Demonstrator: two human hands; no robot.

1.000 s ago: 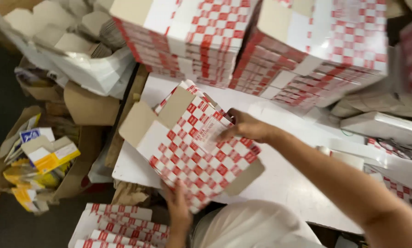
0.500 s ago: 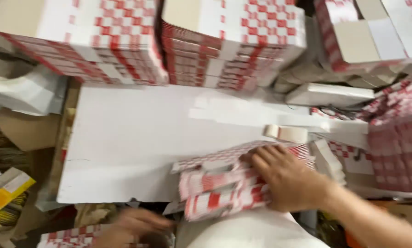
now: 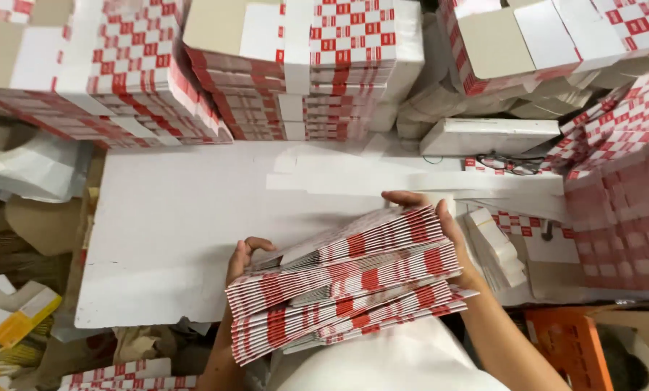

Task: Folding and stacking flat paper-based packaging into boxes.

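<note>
Change: a second ago the person was pressing one open red-and-white checked carton flat on the worktop (image 3: 179, 239); now a whole fanned bundle of flattened cartons (image 3: 346, 279) is sitting between the hands, so the single piece is apparently joining a gathered batch.
Bundle: it is lying at the lower centre of the frame, over the near edge of the white worktop, its layers slipping apart like a fan.
Left hand (image 3: 241, 261): it is cupping the bundle's left end, fingers curled over the top edge, forearm coming up from the bottom of the frame.
Right hand (image 3: 429, 210): it is wrapping the far right end, fingers spread along the edge, forearm running down to the lower right.
Grip: both hands are pressing inward, squeezing the bundle between them.
Surroundings: tall stacks of the same cartons (image 3: 317, 72) are crowding the upper frame; a pair of glasses (image 3: 509, 164) is resting at the right.
</note>
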